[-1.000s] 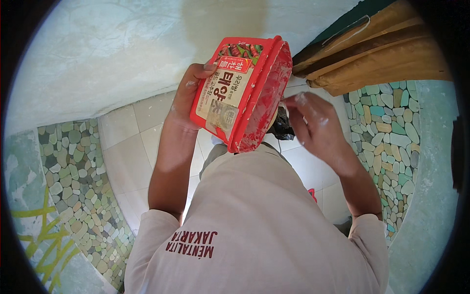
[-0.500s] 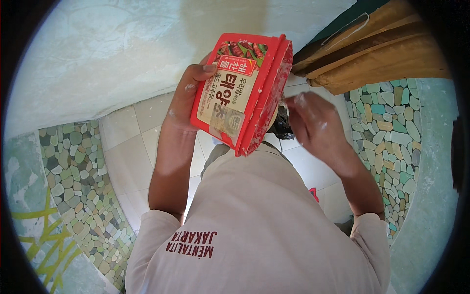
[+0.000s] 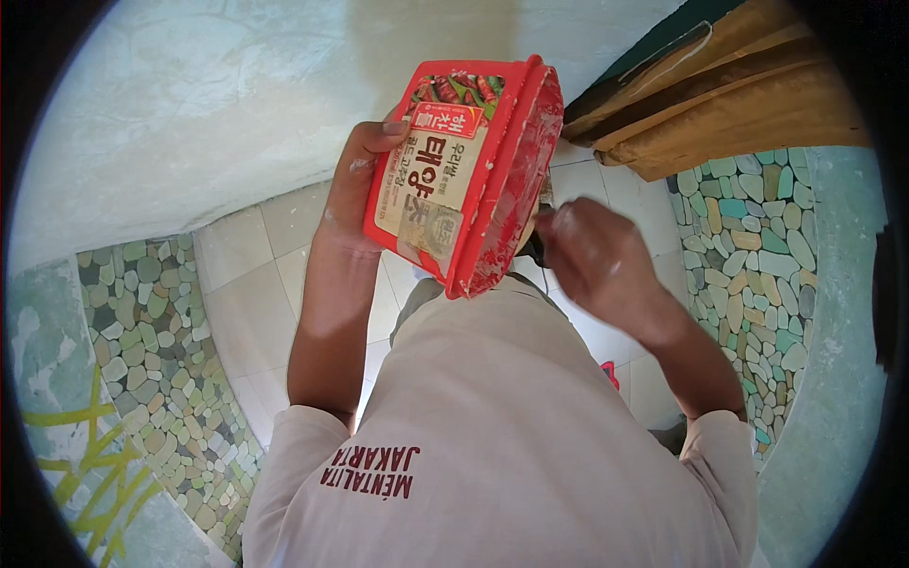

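Note:
A red plastic tub with a cream label picturing red chillies is held up ahead of my chest, tipped on its side. My left hand is closed round its left side, the thumb pressing on the label. The rim faces right, and whitish smears coat it and the visible inner wall. Beside the opening, my right hand has its fingers curled in, with pale smears on the skin. Whatever those fingers grip is hidden. A tan edge shows between the tub and the right fingertips; its kind is unclear.
A pale plastered wall rises beyond the tub. Brown folded sheeting hangs at the far right. Pale floor tiles lie below, bordered by pebble mosaic on both sides. A small red object is partly visible beside my shirt.
My right hand has shifted slightly left and down, closer to the tub's opening, and covers more of the black item behind it. The tub has turned a little, showing more of its inside.

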A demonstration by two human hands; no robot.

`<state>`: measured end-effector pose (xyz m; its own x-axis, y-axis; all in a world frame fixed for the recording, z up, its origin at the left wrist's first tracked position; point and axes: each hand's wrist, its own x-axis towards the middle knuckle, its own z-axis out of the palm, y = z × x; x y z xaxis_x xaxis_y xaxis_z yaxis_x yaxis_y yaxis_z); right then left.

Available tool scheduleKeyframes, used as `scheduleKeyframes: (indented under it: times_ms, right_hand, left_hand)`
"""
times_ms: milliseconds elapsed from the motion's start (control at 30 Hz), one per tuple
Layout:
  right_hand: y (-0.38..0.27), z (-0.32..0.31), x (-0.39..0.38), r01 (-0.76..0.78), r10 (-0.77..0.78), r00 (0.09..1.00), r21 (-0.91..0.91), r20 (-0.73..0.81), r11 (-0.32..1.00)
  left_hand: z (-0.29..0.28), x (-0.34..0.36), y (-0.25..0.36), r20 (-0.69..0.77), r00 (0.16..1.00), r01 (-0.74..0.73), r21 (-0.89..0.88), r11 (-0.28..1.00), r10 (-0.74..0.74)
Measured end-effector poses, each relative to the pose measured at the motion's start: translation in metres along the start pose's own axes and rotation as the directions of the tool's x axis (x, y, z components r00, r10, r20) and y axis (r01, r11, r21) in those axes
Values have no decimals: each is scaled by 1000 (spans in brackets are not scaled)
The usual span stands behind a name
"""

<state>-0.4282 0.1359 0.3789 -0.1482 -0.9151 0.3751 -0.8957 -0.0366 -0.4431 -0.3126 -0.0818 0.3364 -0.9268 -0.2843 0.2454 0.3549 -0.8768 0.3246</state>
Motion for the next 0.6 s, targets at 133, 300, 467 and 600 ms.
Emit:
scheduleKeyframes:
  times_ms: [133,300,467,600]
  right_hand:
    - [9,-1,0,-49,48,999,-39,-6,998]
    - [9,-5,5,-61,61,998,-25,-8,998]
    - [-4,-1,-4,-22,21,999,20,27,1000]
    - [-11,1,-3,-20,20,997,-2,76,1000]
  left_hand:
    - [-12,4,15,-65,945,305,-180,935,-321]
    - [-11,3,10,-43,964,250,-186,950,-262]
    - [-12,0,7,48,991,127,-86,988,-123]
    - [-22,-4,20,-4,957,287,-140,948,-290]
